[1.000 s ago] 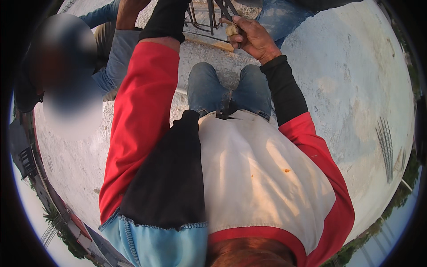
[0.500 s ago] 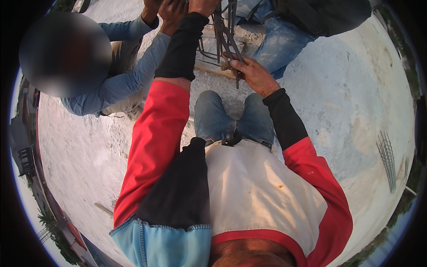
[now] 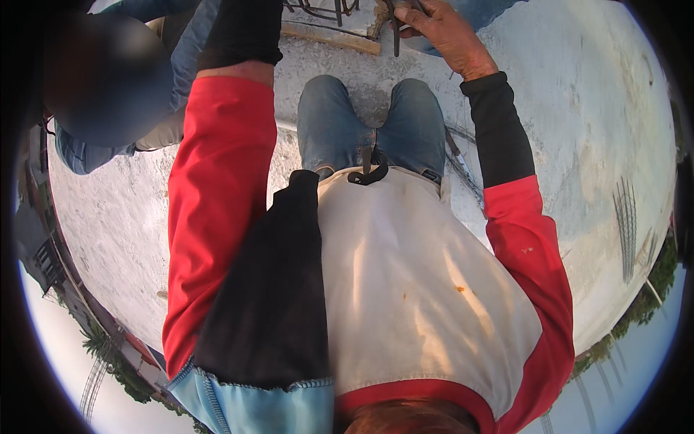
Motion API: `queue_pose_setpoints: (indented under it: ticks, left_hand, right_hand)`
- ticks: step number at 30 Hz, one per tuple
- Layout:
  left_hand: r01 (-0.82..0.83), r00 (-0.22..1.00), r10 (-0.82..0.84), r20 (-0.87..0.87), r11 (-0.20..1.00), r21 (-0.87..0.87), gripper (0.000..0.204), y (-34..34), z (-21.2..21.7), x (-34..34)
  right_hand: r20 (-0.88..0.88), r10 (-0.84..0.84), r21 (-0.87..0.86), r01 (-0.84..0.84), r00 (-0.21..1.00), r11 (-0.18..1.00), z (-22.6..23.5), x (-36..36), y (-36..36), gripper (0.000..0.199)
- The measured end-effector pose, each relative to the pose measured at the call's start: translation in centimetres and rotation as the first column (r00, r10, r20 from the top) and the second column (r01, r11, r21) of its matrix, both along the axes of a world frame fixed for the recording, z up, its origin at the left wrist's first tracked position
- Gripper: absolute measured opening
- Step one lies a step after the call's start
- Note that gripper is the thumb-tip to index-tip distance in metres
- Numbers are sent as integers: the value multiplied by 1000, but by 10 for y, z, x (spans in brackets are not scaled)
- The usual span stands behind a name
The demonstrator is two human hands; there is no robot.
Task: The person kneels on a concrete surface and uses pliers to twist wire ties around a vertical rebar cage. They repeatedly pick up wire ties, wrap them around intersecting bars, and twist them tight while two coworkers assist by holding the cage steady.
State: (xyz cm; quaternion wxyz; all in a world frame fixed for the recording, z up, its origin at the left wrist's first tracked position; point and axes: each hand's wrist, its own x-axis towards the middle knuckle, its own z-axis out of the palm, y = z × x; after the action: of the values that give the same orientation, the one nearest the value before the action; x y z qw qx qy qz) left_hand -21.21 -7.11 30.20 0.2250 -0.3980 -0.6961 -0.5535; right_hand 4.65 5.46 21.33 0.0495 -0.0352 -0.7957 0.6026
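At the top edge, my right hand (image 3: 450, 35) is closed around a dark two-handled metal tool (image 3: 396, 32) that looks like pincers. One handle hangs down past my fingers; the tool's working end is cut off by the frame. Left of this hand, bent steel rods (image 3: 322, 10) stand over a board-edged patch (image 3: 329, 36). My left arm (image 3: 228, 137), in a red sleeve with a black cuff, stretches up and out of the frame, so its hand is hidden.
Close on my left, a co-worker (image 3: 108, 79) crouches with the head blurred. Another person's blue jeans (image 3: 491, 11) show behind my right hand. Thin rods (image 3: 463, 163) lie beside my right knee. Steel mesh (image 3: 624, 228) lies far right on the pale concrete floor (image 3: 571, 108).
The view has shifted, so my hands and the steel rods sit higher in the frame. My left hand has gone out of view. My right hand, still holding the tool, is farther right of the rods.
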Motion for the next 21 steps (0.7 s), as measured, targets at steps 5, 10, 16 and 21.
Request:
queue_pose_setpoints:
  ticks: [5,10,16,21]
  left_hand:
    - [91,991,-96,91,994,57,35,11,-15,0]
    - [142,965,-158,212,986,87,32,23,-3,-9]
    - [63,980,-62,190,998,0,32,22,-8,-13]
    - [86,970,-91,227,996,33,31,21,-22,-20]
  right_hand:
    - [52,27,13,-28,998,1000,1,-8,16,53]
    - [132,47,-61,-40,990,997,32,-17,28,52]
    - [42,-78,172,70,996,983,32,-20,27,46]
    - [103,-91,300,57,990,952,15,-30,28,41]
